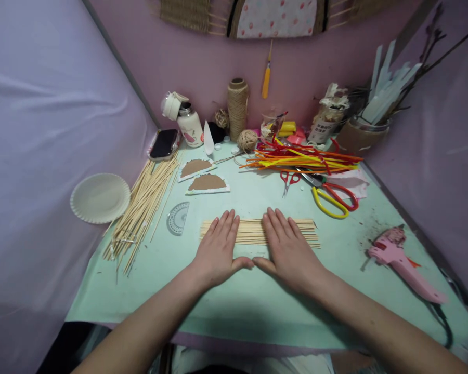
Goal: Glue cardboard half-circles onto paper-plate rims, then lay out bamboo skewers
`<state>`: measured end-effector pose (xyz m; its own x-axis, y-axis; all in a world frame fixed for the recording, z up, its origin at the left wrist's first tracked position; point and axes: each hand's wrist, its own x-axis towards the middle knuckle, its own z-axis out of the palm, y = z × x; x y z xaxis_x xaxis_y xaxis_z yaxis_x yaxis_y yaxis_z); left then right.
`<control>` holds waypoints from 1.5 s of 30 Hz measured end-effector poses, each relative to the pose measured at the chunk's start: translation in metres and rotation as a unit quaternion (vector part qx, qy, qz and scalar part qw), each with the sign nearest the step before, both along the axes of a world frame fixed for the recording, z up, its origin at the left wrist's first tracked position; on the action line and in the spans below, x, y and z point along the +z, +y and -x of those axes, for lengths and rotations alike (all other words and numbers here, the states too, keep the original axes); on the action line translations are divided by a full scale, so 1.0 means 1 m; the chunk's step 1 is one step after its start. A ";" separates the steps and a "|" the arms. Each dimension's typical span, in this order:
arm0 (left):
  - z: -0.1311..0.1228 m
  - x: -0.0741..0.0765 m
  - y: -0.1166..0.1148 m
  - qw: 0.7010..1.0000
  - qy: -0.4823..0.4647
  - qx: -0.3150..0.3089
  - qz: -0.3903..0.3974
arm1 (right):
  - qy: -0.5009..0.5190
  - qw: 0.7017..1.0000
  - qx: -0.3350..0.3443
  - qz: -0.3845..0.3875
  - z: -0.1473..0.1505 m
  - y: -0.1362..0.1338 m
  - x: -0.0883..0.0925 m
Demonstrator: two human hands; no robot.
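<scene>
A row of thin wooden sticks (251, 232) lies side by side, running left to right, on the pale green table cover. My left hand (219, 246) rests flat on the row's left part, fingers stretched out and pointing away from me. On the right part lies my right hand (290, 246), also flat with its fingers extended. Both thumbs point inward and nearly meet in front of the sticks. The palms and fingers cover some of the sticks. Just left of the row is a clear protractor (178, 218).
A pile of loose sticks (144, 208) and a white plate (100, 198) are on the left. Two half-round cardboard pieces (207, 183) lie behind the protractor. Right are large scissors (335, 200), pipe cleaners (304, 158) and a pink glue gun (407, 267) with its cord.
</scene>
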<state>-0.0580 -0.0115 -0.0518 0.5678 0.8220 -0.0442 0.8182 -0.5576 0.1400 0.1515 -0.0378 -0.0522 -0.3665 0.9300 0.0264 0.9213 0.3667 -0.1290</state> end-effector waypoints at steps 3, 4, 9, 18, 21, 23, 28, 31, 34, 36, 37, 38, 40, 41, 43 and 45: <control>0.000 -0.001 0.000 1.000 -0.005 -0.003 -0.008 | -0.008 1.000 -0.016 0.010 -0.009 -0.003 -0.004; 0.000 -0.001 0.000 1.000 -0.004 -0.004 -0.010 | -0.010 1.000 -0.016 0.017 -0.010 -0.004 -0.004; 0.000 -0.001 0.001 1.000 0.003 -0.007 -0.008 | -0.007 1.000 -0.016 0.025 -0.009 -0.005 -0.006; -0.002 0.001 0.000 1.000 0.006 0.000 0.006 | 0.010 1.000 0.015 -0.026 -0.010 -0.003 -0.006; -0.002 0.002 0.000 1.000 0.005 0.001 0.014 | 0.009 0.997 0.061 -0.049 -0.005 0.006 -0.001; -0.002 0.002 -0.001 1.000 0.002 0.005 0.016 | 0.004 0.995 0.086 -0.052 -0.001 0.013 -0.001; -0.001 0.003 -0.003 1.000 -0.008 0.007 0.025 | 0.001 0.992 0.112 -0.050 0.004 0.023 -0.011; 0.000 0.004 -0.003 0.999 -0.015 0.008 0.030 | 0.000 0.991 0.119 -0.060 0.004 0.023 -0.018; 0.000 0.003 -0.003 0.999 -0.021 0.010 0.039 | 0.003 0.989 0.125 -0.074 0.003 0.021 -0.022; 0.000 0.003 -0.004 0.999 -0.024 0.011 0.048 | 0.007 0.989 0.127 -0.080 0.003 0.021 -0.024; -0.001 0.002 -0.004 0.998 -0.026 0.011 0.053 | 0.009 0.988 0.130 -0.084 0.002 0.021 -0.024; -0.001 0.003 -0.004 0.998 -0.029 0.012 0.059 | 0.011 0.987 0.132 -0.088 0.002 0.022 -0.024; -0.001 0.007 -0.004 0.996 -0.042 0.012 0.075 | 0.014 0.986 0.137 -0.096 0.002 0.022 -0.025; 0.000 0.010 -0.003 0.995 -0.053 0.012 0.082 | 0.016 0.985 0.139 -0.100 0.002 0.022 -0.025; 0.006 0.020 0.000 0.993 -0.085 0.023 0.082 | 0.020 0.985 0.139 -0.102 0.002 0.022 -0.025; 0.020 0.033 0.005 0.989 -0.117 0.081 0.050 | 0.024 0.986 0.136 -0.097 0.002 0.022 -0.025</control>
